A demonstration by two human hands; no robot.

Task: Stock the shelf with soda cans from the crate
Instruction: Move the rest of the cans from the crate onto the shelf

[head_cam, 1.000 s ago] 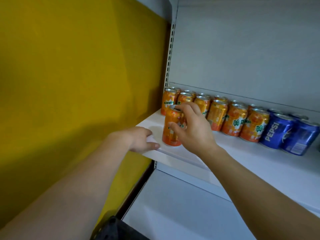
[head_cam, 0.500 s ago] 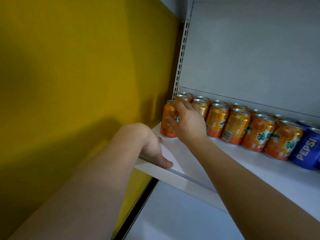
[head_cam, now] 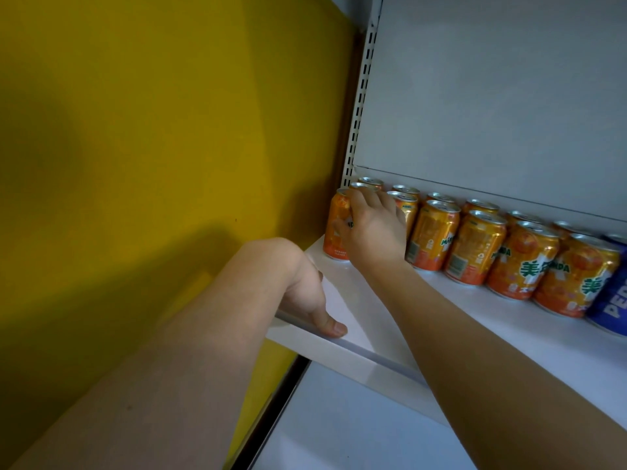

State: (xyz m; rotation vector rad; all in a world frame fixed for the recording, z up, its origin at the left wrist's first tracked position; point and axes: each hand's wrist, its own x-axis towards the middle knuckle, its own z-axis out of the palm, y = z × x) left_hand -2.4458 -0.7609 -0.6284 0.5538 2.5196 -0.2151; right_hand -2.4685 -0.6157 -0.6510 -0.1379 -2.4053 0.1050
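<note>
Bracing comes first: my left hand (head_cam: 307, 296) grips the front lip of the shelf (head_cam: 373, 337), thumb flat on top and the other fingers hidden beneath, probably to steady my reach. Beyond it my right hand (head_cam: 373, 228) wraps an orange can (head_cam: 336, 228), fingers curled over its rim and thumb on its side. That can stands upright at the shelf's left end, beside the yellow wall (head_cam: 152, 147), starting a front line. Behind and rightward run rows of orange cans (head_cam: 475, 245), then a blue can (head_cam: 610, 300). No crate is in view.
</note>
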